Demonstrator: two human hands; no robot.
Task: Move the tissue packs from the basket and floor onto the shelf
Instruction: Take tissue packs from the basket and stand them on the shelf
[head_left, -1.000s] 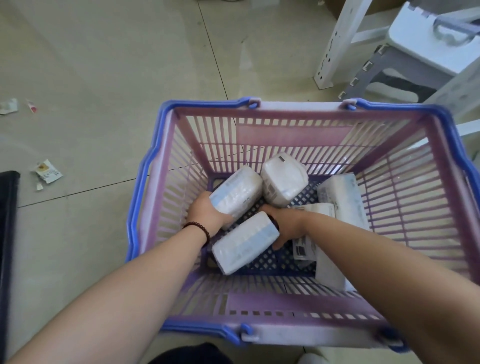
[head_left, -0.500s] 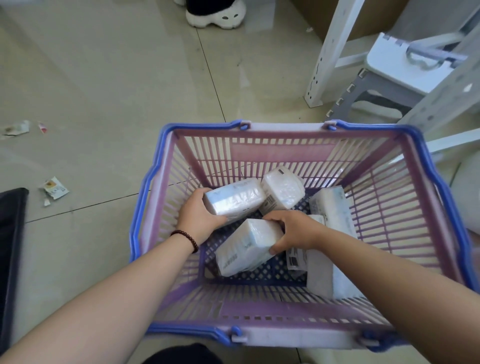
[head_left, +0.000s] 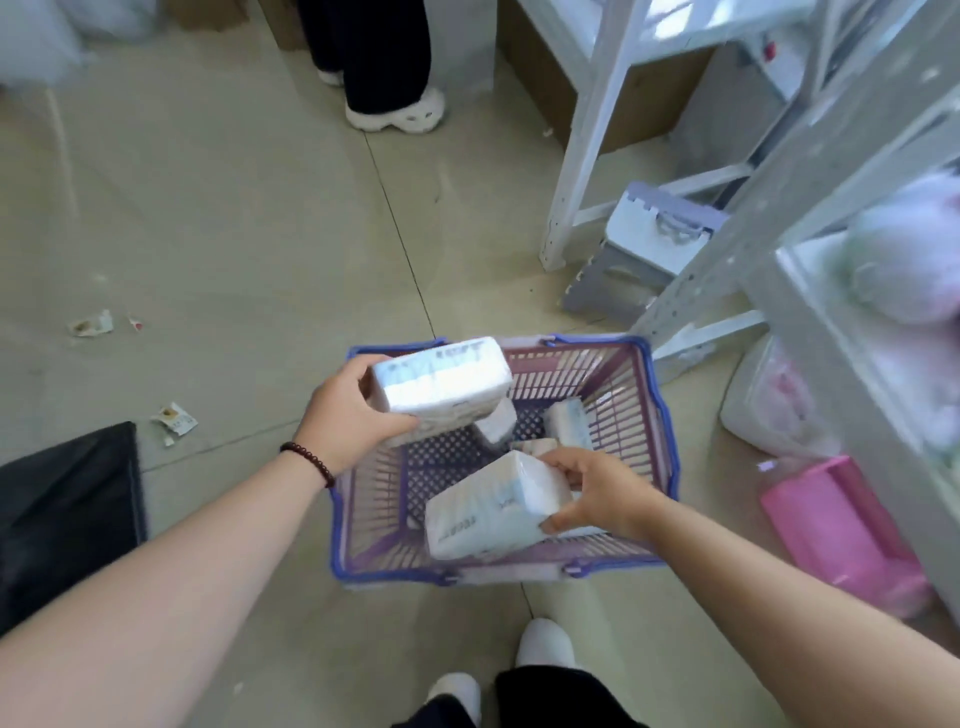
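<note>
A purple and blue plastic basket (head_left: 660, 415) stands on the floor below me. My left hand (head_left: 348, 415) grips a white tissue pack (head_left: 441, 379) lifted above the basket's far left corner. My right hand (head_left: 597, 493) grips a second white tissue pack (head_left: 493, 509) held over the basket's near side. More tissue packs (head_left: 569, 423) lie on the basket bottom, partly hidden by the held packs. The white metal shelf (head_left: 852, 312) rises at the right.
A grey folding stool (head_left: 644, 249) sits under the shelf frame. A pink dustpan-like tray (head_left: 841, 530) and a clear bag (head_left: 769, 405) lie at the right. Another person's legs and shoe (head_left: 400, 109) stand ahead. Paper scraps (head_left: 174, 418) and a black bag (head_left: 62, 514) lie at the left.
Both hands have lifted their tissue packs up out of the basket. The view has pulled back and tilted up, so the basket looks smaller and the shelf and another person show.
</note>
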